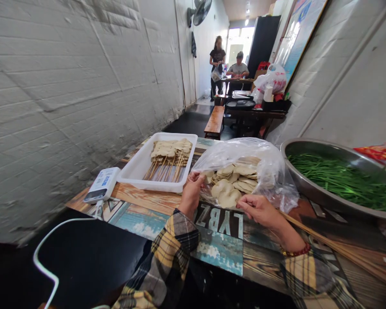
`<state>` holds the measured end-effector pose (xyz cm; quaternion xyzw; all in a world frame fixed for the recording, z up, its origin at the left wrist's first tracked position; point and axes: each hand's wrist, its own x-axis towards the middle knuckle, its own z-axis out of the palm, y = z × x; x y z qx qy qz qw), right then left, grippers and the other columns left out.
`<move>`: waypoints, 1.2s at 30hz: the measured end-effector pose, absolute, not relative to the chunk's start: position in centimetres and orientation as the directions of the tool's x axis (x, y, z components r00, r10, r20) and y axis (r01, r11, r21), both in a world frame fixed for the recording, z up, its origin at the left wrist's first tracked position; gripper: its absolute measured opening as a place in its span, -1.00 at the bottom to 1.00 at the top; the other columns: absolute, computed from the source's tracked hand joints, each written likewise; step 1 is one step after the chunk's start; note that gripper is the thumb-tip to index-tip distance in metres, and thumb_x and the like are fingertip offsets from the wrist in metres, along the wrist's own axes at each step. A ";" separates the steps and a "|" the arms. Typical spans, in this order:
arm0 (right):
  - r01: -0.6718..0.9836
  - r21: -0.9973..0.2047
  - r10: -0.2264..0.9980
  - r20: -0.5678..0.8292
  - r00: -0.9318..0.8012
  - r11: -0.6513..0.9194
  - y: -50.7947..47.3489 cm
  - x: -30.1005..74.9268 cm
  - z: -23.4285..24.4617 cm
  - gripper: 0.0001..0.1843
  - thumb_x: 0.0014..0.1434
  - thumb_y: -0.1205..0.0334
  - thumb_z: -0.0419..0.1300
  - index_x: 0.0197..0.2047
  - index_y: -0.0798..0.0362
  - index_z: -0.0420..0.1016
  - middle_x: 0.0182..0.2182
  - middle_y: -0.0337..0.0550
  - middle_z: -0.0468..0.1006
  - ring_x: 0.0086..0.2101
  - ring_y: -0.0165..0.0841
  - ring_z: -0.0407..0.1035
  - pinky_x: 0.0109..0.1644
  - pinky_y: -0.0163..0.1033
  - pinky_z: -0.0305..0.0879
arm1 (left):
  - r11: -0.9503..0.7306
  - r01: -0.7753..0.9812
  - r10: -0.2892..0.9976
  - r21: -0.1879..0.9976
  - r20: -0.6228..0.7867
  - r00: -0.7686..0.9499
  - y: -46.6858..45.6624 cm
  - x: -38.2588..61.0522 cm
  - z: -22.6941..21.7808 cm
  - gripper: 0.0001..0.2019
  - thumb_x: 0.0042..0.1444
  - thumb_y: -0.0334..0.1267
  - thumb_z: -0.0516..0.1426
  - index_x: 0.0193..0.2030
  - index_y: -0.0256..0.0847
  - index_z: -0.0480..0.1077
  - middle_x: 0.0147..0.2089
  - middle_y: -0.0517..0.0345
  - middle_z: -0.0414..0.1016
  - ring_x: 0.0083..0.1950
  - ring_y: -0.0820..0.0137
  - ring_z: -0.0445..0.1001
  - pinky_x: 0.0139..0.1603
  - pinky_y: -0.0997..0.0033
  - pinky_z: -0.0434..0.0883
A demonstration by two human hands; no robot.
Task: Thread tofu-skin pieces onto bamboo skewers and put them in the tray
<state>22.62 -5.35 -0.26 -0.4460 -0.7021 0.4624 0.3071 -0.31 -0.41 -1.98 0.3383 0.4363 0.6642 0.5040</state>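
A clear plastic bag (pixel 270 156) lies on the table with its mouth toward me, holding a pile of flat beige slices (pixel 227 193) that look like bean curd or dough. At the left side of its mouth, my left hand (pixel 192 193) is closed, fingers pinching the bag's edge. My right hand (pixel 260 210) is also closed, thumb and finger pinched at the near edge of the bag, right beside the front slice. What lies between these fingertips is partly hidden. Long bamboo skewers (pixel 337 246) lie on the table by my right forearm.
A white tray (pixel 128 180) holds skewered beige slices (pixel 172 150). Left of it is a white digital scale (pixel 103 184) with a cable. A large metal basin (pixel 312 195) of green chives stands right. Two people (pixel 217 60) are at the back near a bench (pixel 215 119).
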 end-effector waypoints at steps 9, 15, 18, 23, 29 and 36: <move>0.357 -0.912 0.902 0.031 -0.430 0.202 -5.2 22.8 -0.6 -0.66 0.17 0.01 0.14 -0.45 0.09 0.49 -0.75 -0.37 0.29 -0.71 -0.50 0.09 -0.60 -0.37 -0.03 | -0.128 -0.376 0.963 0.918 0.024 -0.270 -0.2 -0.5 -2.4 -0.72 -0.24 -0.28 0.31 -0.33 -0.23 0.40 -0.41 0.27 0.45 -0.48 0.54 0.33 -0.52 0.56 0.18; 0.362 -0.904 0.897 0.047 -0.440 0.225 -5.2 22.8 -0.6 -0.67 0.19 0.03 0.13 -0.45 0.09 0.49 -0.75 -0.37 0.28 -0.69 -0.49 0.11 -0.57 -0.37 0.00 | -0.131 -0.361 0.963 0.923 0.031 -0.269 -0.2 -0.5 -2.6 -0.76 -0.22 -0.29 0.30 -0.35 -0.24 0.41 -0.39 0.24 0.44 -0.45 0.54 0.33 -0.50 0.57 0.22; 0.366 -0.903 0.895 0.043 -0.445 0.226 -5.2 22.8 -0.7 -0.67 0.19 0.03 0.12 -0.46 0.08 0.48 -0.74 -0.37 0.28 -0.70 -0.49 0.09 -0.59 -0.36 -0.02 | -0.128 -0.369 0.964 0.921 0.028 -0.264 -0.1 -0.5 -2.6 -0.77 -0.21 -0.29 0.30 -0.37 -0.24 0.40 -0.40 0.25 0.43 -0.46 0.55 0.32 -0.50 0.57 0.23; 0.397 -0.878 0.887 0.064 -0.457 0.268 -5.1 22.9 -0.9 -0.68 0.21 0.09 0.10 -0.46 0.10 0.46 -0.72 -0.35 0.29 -0.67 -0.49 0.11 -0.56 -0.37 0.00 | -0.113 -0.349 0.961 0.930 0.012 -0.278 -0.2 -0.4 -2.6 -0.77 -0.22 -0.29 0.30 -0.37 -0.25 0.41 -0.40 0.25 0.42 -0.44 0.54 0.32 -0.49 0.57 0.25; 0.438 -0.843 0.879 0.080 -0.471 0.312 -4.9 23.0 -1.2 -0.70 0.22 0.14 0.08 -0.46 0.12 0.45 -0.70 -0.33 0.30 -0.64 -0.49 0.13 -0.54 -0.36 0.01 | -0.080 -0.304 0.960 0.949 -0.008 -0.279 -0.4 -0.3 -2.3 -0.75 -0.22 -0.26 0.31 -0.34 -0.26 0.45 -0.37 0.20 0.47 -0.42 0.51 0.36 -0.46 0.53 0.26; 0.471 -0.810 0.887 0.125 -0.444 0.350 -4.9 22.7 -1.6 -0.73 0.21 0.22 0.07 -0.47 0.11 0.45 -0.68 -0.31 0.35 -0.63 -0.47 0.20 -0.51 -0.35 0.04 | -0.100 -0.264 0.967 0.959 0.030 -0.254 -1.0 -0.1 -1.7 -0.78 -0.19 -0.29 0.30 -0.35 -0.27 0.47 -0.40 0.20 0.48 -0.43 0.52 0.36 -0.43 0.53 0.26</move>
